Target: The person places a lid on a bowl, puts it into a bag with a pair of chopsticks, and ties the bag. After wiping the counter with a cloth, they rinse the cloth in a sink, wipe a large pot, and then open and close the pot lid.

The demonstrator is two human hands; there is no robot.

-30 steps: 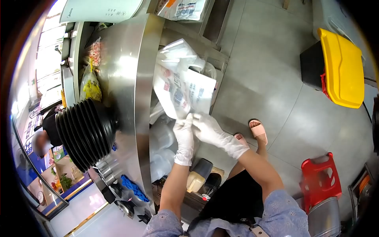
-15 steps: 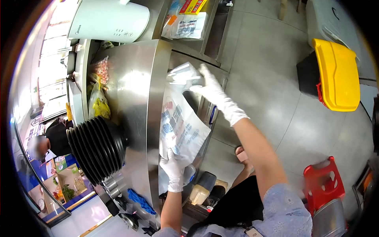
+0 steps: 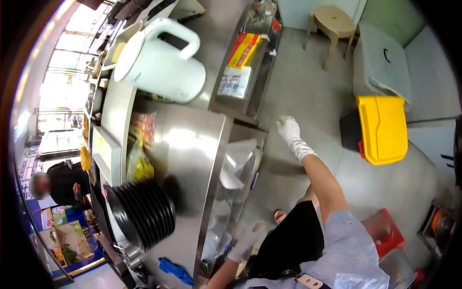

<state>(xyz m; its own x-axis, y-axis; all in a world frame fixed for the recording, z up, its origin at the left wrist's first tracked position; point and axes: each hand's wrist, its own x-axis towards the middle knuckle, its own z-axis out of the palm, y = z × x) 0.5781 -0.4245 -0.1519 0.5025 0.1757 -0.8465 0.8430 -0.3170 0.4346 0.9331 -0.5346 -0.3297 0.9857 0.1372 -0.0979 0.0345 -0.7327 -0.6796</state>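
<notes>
My right hand (image 3: 290, 135), in a white glove, is over the floor to the right of the steel counter (image 3: 192, 139). Its fingers look curled together and nothing shows in them. Low in the view, my left hand (image 3: 246, 242), also gloved, is smeared by motion beside the open shelf under the counter; whether it holds anything is unclear. White plastic pieces (image 3: 237, 161) lie on that shelf, left of my right hand. Higher up, a printed white packet (image 3: 235, 83) rests beside a yellow and red box (image 3: 244, 50).
A white kettle (image 3: 166, 65), a stack of black ridged dishes (image 3: 142, 212) and a blue cloth (image 3: 174, 270) are on the counter. A yellow-lidded bin (image 3: 382, 130), beige stool (image 3: 334, 21) and red stool (image 3: 385, 231) stand right. Another person (image 3: 67, 183) is far left.
Both hands have moved off the large printed white bag, which no longer shows. My right hand has moved right and down, my left hand down and right. The view has shifted.
</notes>
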